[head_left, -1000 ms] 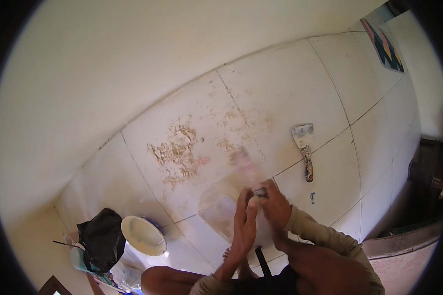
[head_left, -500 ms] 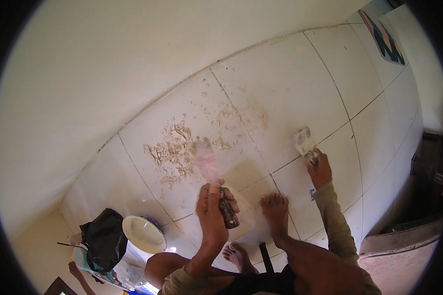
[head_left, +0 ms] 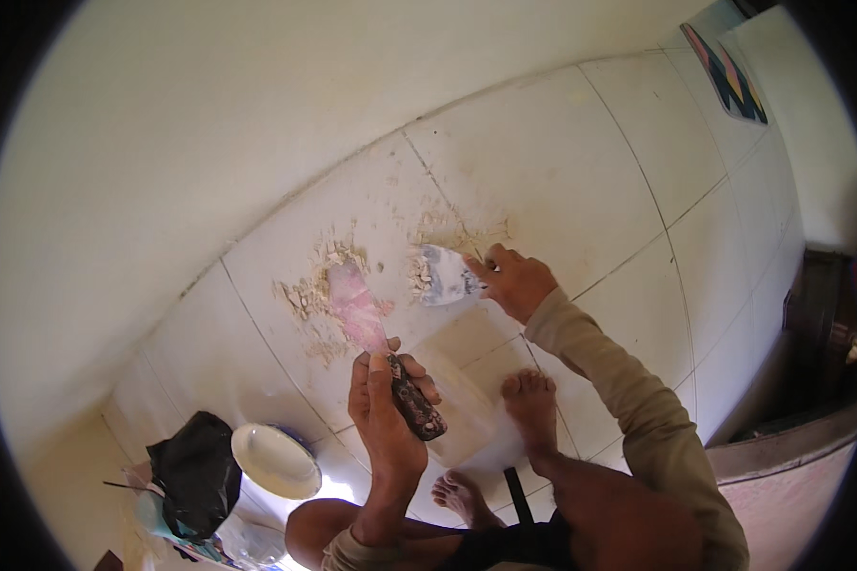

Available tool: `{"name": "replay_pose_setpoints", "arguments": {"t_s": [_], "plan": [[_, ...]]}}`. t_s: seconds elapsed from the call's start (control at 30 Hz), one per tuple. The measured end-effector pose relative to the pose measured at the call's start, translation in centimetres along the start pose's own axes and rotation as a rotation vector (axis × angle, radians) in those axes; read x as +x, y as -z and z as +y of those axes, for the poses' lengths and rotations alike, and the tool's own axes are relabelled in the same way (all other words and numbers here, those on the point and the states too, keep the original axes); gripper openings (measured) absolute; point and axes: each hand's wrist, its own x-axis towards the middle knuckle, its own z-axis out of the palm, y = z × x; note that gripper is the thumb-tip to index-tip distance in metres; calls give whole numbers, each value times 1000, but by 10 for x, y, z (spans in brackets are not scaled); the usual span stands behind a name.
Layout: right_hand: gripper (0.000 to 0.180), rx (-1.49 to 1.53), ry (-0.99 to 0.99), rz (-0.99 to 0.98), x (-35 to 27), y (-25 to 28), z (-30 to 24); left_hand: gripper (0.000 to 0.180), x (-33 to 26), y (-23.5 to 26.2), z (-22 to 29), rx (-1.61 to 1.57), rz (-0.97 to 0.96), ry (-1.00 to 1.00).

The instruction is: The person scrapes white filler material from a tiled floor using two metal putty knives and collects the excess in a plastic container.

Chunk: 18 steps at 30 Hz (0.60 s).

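Note:
My left hand (head_left: 381,404) grips a putty knife by its dark, stained handle. This left putty knife (head_left: 357,309) has a pinkish blade whose tip lies among pale plaster flakes (head_left: 305,303) on the tiled floor. In my right hand (head_left: 522,284) is a second putty knife (head_left: 450,274), its wide blade smeared white. That blade points left across the floor, with a small heap of flakes at its edge. The two blades lie a short way apart, with several loose crumbs around them. My right fingers hide most of the second knife's handle.
A pale wall (head_left: 209,124) meets the floor beyond the flakes. At lower left are a whitish basin (head_left: 276,462) and a black plastic bag (head_left: 195,471). My bare feet (head_left: 531,404) are just below the work spot. Dark furniture (head_left: 814,314) stands at right.
My right hand has swung left with its putty knife, from the bare tiles to the flakes. The left putty knife has shifted a little left, into the flakes.

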Motion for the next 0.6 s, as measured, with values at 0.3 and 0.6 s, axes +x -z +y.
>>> {"name": "replay_pose_setpoints", "arguments": {"t_s": [0.3, 0.6], "plan": [[57, -203, -664, -208, -95, 71, 252, 28, -9, 2, 8, 3, 15, 23], [51, -383, -43, -365, 95, 38, 91, 28, -8, 10, 5, -14, 71, -22]]}}
